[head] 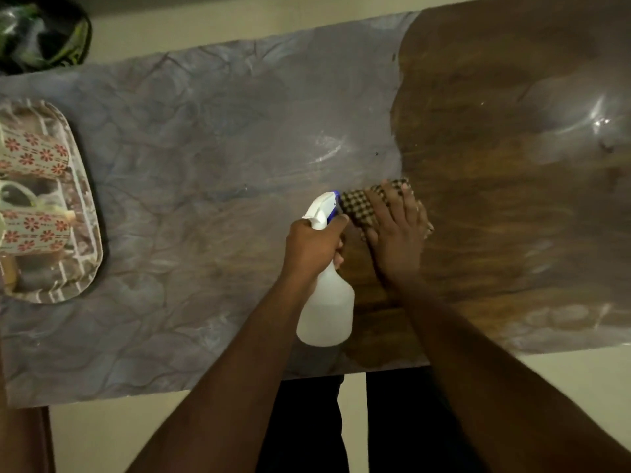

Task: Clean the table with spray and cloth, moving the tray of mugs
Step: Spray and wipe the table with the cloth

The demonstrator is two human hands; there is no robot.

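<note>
My left hand (312,245) grips the neck of a white spray bottle (326,308) with a blue-tipped nozzle, held above the table's middle near the front edge. Right beside it, my right hand (397,230) lies flat on a brown checked cloth (356,204), pressing it onto the table (205,131). The cloth sits where the dusty grey left part of the tabletop meets the darker, wet-looking brown right part. At the far left edge an oval patterned tray (87,213) carries mugs (34,155) with red flower print.
A dark helmet-like object (44,32) lies on the pale floor beyond the table's far left corner. My dark trouser legs (307,421) stand against the table's front edge. A brown wooden piece (24,438) shows at the lower left.
</note>
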